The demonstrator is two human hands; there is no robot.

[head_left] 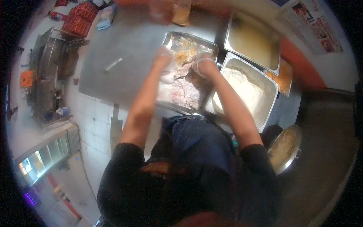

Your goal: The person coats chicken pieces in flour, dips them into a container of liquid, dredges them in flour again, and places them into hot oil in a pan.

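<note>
The blurred left hand (163, 56) is over the left side of a metal tray (206, 42); its grip I cannot tell. Pale meat (179, 94) lies in the tray, below and between both hands. The right hand's (204, 65) grip is likewise unclear; white powder (245, 89) lies just right of it.

Pale pink meat (181, 94), loosely piled, in metal tray (206, 89)

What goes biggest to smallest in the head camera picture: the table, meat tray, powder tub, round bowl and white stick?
1. Table
2. Meat tray and powder tub: too alike to rank
3. Round bowl
4. White stick
</note>
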